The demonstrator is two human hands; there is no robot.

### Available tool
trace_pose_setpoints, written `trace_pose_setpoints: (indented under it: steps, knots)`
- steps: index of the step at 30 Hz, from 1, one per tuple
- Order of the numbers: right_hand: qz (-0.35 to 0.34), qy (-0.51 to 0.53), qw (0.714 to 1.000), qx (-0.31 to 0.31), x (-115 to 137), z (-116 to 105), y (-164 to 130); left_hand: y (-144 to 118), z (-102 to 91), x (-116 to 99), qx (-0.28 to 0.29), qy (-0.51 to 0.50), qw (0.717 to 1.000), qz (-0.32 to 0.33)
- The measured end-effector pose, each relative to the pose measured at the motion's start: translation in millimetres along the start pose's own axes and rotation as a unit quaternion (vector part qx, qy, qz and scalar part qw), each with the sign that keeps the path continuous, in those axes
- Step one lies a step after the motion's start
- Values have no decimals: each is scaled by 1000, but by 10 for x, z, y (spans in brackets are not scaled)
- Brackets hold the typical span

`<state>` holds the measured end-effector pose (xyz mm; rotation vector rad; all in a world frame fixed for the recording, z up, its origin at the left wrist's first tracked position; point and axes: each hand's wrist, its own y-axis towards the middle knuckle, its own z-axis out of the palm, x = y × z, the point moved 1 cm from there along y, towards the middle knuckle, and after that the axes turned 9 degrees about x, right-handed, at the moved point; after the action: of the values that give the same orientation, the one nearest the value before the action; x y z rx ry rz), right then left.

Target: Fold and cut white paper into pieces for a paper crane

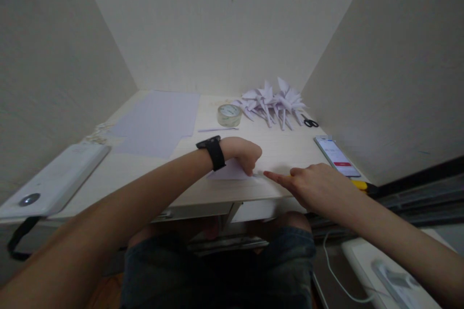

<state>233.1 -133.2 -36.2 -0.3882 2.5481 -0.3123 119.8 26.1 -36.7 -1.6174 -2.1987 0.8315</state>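
Note:
On the table a small piece of white paper (230, 170) lies near the front edge. My left hand (246, 153), with a black watch on the wrist, is bent over its right end, the fingers curled down onto it. A thin pale strip (258, 174) shows at those fingertips. My right hand (302, 179) is just to the right, the index finger stretched toward the strip and the other fingers curled. A small yellow bit shows beside that index finger; what it belongs to is mostly hidden by the hand.
White paper sheets (159, 116) lie at left behind a white device (54, 178). A tape roll (229, 115), a thin stick (217, 129), folded paper flowers (273, 101) and black-handled scissors (310, 121) are at the back. A phone (337, 155) and yellow-black tool (359, 185) are right.

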Motion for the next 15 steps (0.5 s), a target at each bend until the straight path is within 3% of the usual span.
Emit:
trace_pose_setpoints:
  steps: [8,15]
  knots:
    - [-1,-3,1000,-7,2,59,3,157,69,198,50,-53,995,65]
    - [-4,2,1000,-3,-4,68,2,207,164,317,39,-112,987,112]
